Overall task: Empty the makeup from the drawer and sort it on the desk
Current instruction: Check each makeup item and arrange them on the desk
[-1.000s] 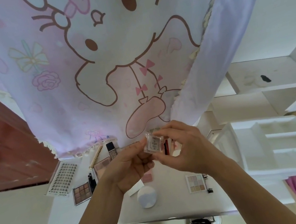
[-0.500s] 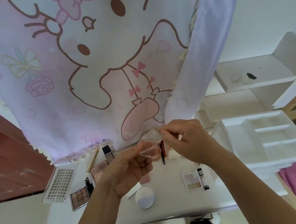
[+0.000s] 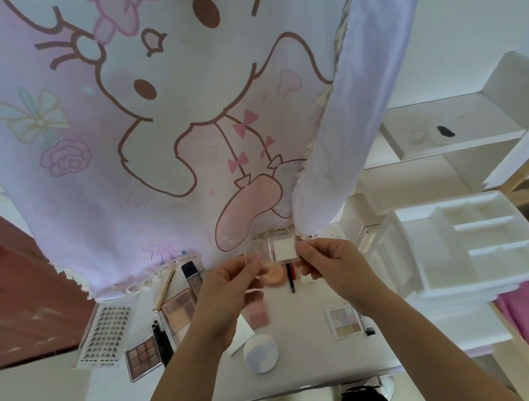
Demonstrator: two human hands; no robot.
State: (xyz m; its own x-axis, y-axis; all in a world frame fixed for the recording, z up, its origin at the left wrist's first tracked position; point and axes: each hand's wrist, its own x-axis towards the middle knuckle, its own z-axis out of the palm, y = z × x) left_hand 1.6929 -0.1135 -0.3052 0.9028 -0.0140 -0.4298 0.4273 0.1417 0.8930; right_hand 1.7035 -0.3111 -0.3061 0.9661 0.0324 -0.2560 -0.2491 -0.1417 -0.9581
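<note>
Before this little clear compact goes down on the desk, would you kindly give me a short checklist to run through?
1. Grip: left hand and right hand both pinch the small clear square compact by its edges: ok.
2. Compact closed: not ok, its lid is swung open and the white pan shows.
3. Landing spot: white desk has a bare patch near its front edge: ok.
4. Matching group: pastel nine-pan palette lies on the desk's right: ok.
5. White plastic drawer tray emptied: its visible compartments show nothing: ok.
6. Pan contents intact: cannot tell.
</note>
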